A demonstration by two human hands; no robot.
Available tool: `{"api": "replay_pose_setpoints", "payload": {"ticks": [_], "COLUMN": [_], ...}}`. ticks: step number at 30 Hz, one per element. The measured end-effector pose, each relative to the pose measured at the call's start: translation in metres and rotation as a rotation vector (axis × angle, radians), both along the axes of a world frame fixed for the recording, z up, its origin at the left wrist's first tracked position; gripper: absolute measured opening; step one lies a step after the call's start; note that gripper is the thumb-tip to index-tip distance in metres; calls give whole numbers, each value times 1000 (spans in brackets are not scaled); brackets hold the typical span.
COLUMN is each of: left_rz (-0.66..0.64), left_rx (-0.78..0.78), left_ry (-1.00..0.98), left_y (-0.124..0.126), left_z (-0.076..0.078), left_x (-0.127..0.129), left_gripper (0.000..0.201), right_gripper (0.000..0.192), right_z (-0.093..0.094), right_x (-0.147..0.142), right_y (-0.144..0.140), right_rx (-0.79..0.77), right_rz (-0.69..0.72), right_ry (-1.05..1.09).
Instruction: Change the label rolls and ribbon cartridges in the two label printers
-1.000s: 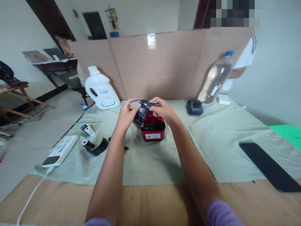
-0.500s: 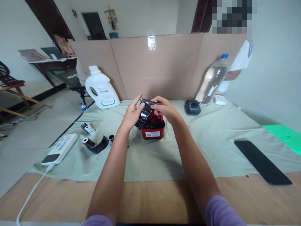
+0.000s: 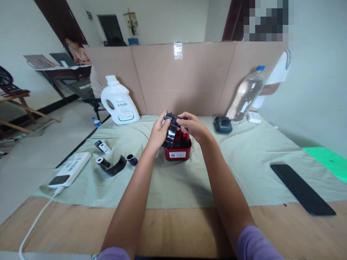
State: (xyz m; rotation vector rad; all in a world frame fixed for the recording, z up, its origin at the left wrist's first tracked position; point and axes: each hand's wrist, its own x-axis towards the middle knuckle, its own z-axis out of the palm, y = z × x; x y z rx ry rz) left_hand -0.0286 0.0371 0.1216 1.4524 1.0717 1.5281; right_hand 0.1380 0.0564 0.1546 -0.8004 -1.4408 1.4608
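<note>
My left hand [image 3: 159, 133] grips the left side of a glossy black strip [image 3: 171, 131] with thin pale lines, its thumb pressed on the front. At the strip's upper right edge, my right hand [image 3: 192, 125] is closed, fingertips pinching it. The strip hangs down at a slant in front of a red box-shaped device [image 3: 177, 154] with a black front panel and a white label. Part of the device's top is hidden by the strip and my hands. To the left lie small rolls: a dark roll [image 3: 102, 162] with a black tail [image 3: 118, 167], another dark roll [image 3: 132, 159] and a white one [image 3: 104, 146].
A white power bank [image 3: 71, 168] with a cable lies at the left edge, a black phone [image 3: 302, 188] at the right. Behind stand a white jug [image 3: 120, 103], a clear bottle [image 3: 246, 94], a dark case [image 3: 222, 124] and a cardboard screen [image 3: 179, 79]. People are beyond it.
The strip and my left hand have shifted slightly right in view, and my left index finger has folded down against the strip. The whole view has moved a little.
</note>
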Motion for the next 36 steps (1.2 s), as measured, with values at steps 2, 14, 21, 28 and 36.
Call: {"api": "replay_pose_setpoints", "payload": {"ticks": [2,14,21,28,36], "left_rz": [-5,-14,6,307,115], "left_rx": [-5,-10,-26,-26,-108], "left_ry": [8,-7,134,252,557], "left_y": [1,7,5,8,-3], "left_z": [0,-5,-8,5,12], "left_x": [-1,-3,-7,-44,-46], "left_gripper": [61,53,51,56,35], "right_gripper": [29,24,16,16,27], "right_z": [0,5,-1,-17,-30], "right_x": [0,-3,3,14,-7], "right_y": [0,-8,0,14,14], "right_rx": [-1,77,273,344,335], "right_rz": [1,-93,-204,-256,-261], "right_ry": [-4,-122,-302,-920,-1283]}}
